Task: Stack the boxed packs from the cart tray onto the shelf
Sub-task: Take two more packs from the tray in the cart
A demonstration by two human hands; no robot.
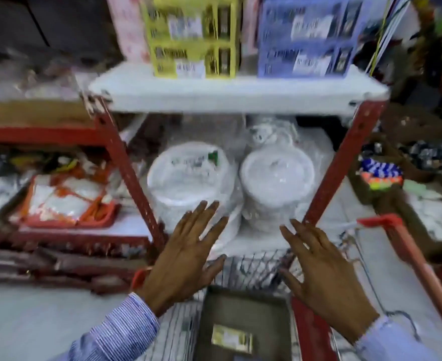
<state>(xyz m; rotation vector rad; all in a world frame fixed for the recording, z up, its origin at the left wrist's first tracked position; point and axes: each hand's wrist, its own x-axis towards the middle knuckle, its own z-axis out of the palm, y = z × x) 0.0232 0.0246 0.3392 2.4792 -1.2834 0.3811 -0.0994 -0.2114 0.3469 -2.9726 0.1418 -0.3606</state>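
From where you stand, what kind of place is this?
Most likely a shop aisle or its stockroom. A white shelf on red metal posts carries yellow boxes with barcode labels, wrapped stacks of white plates sit below, and a wire cart stands under both empty hands.

One head-worn view looks forward and down, close over the cart (253, 267), facing the shelf (238, 96).

Glossy cardboard yellow packs (191, 37), wire-metal cart (253, 269), painted shelf uprights (126, 165) (perforated), film-wrapped plates (188, 178)
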